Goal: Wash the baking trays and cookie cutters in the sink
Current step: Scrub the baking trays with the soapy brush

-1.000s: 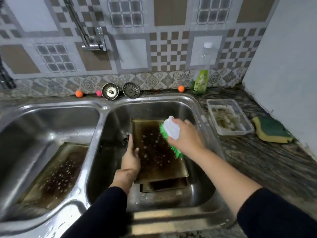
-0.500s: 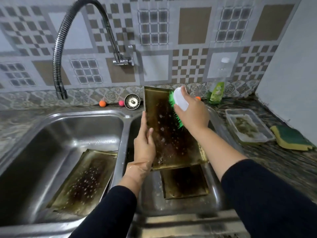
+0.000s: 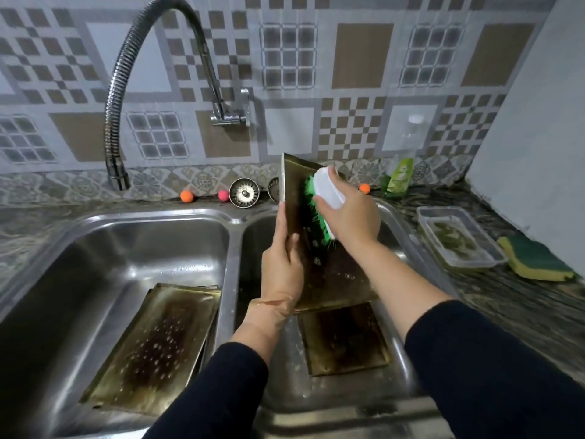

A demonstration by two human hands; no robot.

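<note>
Left hand (image 3: pixel 282 264) grips left edge of stained rectangular metal baking tray (image 3: pixel 329 274), long axis tilted upright; right hand (image 3: pixel 349 213) clasps white-handled green-bristled scrub brush (image 3: pixel 323 201) near upper end (bristles touching tray)

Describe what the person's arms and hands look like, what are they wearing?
Both arms wear dark, near-black long sleeves, the left sleeve and the right sleeve, pushed up so the forearms are bare. The left hand and right hand are bare, with no gloves; no rings or watch are visible. The left wrist looks wet.
</note>
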